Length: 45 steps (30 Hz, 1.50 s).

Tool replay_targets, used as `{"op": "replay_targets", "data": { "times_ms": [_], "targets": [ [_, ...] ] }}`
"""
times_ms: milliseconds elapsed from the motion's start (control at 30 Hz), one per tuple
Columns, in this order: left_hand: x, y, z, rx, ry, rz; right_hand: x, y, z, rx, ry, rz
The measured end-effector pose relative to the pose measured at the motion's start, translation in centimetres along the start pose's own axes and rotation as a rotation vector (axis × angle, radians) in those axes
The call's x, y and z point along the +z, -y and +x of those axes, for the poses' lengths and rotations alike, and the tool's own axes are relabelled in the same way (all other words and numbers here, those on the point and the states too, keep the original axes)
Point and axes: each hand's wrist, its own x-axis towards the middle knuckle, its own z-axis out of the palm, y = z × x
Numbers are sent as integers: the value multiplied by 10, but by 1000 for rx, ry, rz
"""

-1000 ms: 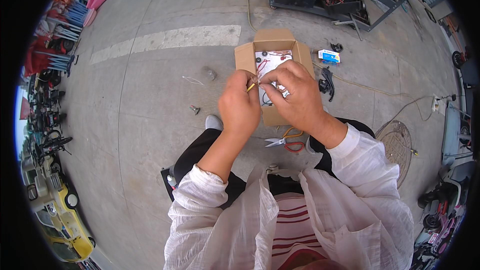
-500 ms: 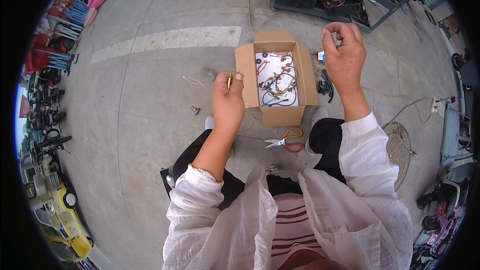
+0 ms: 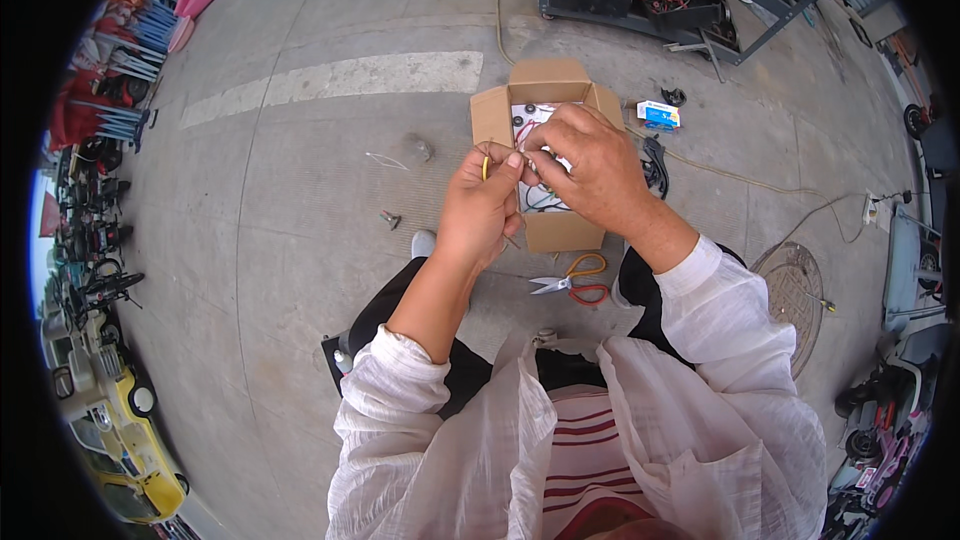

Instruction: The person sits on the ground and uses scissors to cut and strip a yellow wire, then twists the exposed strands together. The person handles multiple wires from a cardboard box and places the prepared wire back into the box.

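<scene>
Between the thumb and fingers of my left hand (image 3: 474, 205) is a short piece of yellow wire (image 3: 486, 168), its upper end poking up. My right hand (image 3: 598, 168) is closed in a pinch right against the left fingertips; what it pinches is too small to make out. Both hands are over the left and middle part of an open cardboard box (image 3: 563, 233). Inside, loose coloured wires and small parts lie on a white bottom, partly hidden by my hands. Scissors (image 3: 573, 285) with orange and red handles lie on the ground on the near side of the box.
Right of the box lie a small blue-and-white carton (image 3: 659, 116) and a black cable (image 3: 655, 168). A small metal part (image 3: 390, 220) and a clear plastic piece (image 3: 418, 148) lie to the left. A metal rack (image 3: 640, 15) stands at the back; a manhole cover (image 3: 790, 290) is at right.
My right hand has come down and left from beyond the box's right side to meet my left hand. The left hand has shifted slightly right, still gripping the yellow wire.
</scene>
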Motion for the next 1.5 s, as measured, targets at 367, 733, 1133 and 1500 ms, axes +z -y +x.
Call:
{"op": "replay_targets", "data": {
  "times_ms": [367,733,1133,1500],
  "targets": [
    [-1,10,-2,521,-171,896,-1,4,0,103,-70,177],
    [2,7,-5,518,-191,925,-3,13,-2,-22,-22,103],
    [12,7,-5,513,-211,981,4,8,-2,90,-129,104],
    [-22,0,5,170,-246,165,-53,-38,13,57,-81,-292]
  ]
}}
